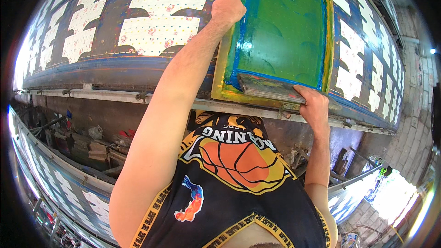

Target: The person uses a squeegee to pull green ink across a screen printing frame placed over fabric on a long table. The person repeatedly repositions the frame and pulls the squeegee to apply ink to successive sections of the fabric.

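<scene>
- Far left from where I'm watching: rows of white patterned pieces (167, 7) with scalloped cutouts, lying on a long dark bluish table (101, 66). A pale metal rail (92, 92) runs along its near edge.
- Next, the left hand (228, 7), way out at the far part of the frame's left side. It's touching that edge with fingers a bit bent; honestly can't tell from my view if it's gripping or just resting.
- Middle: the frame (223, 64), yellow and blue around a green mesh panel (282, 32), flat on the table.
- The wooden board (266, 88) sits at the frame's near end, slightly slanted, left end further from the person.
- Right hand (314, 105): fingers closed on the board's right end.
- Further right I've got more white patterned pieces (351, 62), then a block-paved floor (420, 110) past the table.
</scene>
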Tool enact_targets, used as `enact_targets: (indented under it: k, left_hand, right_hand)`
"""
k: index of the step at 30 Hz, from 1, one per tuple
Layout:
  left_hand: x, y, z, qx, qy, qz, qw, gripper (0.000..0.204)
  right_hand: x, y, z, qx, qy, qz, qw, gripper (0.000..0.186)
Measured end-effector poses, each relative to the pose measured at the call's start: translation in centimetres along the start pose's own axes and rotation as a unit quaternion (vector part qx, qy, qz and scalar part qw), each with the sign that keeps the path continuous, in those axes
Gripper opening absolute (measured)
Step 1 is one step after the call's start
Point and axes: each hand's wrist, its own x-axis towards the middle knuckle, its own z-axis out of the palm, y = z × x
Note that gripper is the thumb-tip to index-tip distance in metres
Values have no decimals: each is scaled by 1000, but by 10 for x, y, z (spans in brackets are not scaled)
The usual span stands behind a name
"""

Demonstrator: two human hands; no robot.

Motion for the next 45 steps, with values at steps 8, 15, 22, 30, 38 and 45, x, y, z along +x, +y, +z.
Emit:
enact_targets:
  k: [8, 15, 22, 30, 38, 45]
  left_hand:
    - [-5, -1, -1, -3, 20, 4, 1000, 45]
    - [1, 2, 2, -30, 48, -15, 998, 47]
    - [0, 7, 2, -5, 66, -34, 997, 45]
    - [-2, 20, 2, 34, 100, -54, 993, 39]
    - [2, 16, 5, 55, 116, -39, 991, 42]
    - [6, 15, 1, 36, 93, -45, 994, 41]
  right_hand:
    - [15, 19, 50, -10, 41, -39, 998, 60]
    - [103, 63, 59, -75, 61, -2, 995, 51]
    - [271, 131, 54, -90, 89, 23, 992, 43]
    - [443, 213, 42, -106, 112, -16, 988, 28]
    - [504, 230, -13, -108, 51, -12, 993, 35]
    - [510, 233, -18, -61, -25, 9, 998, 31]
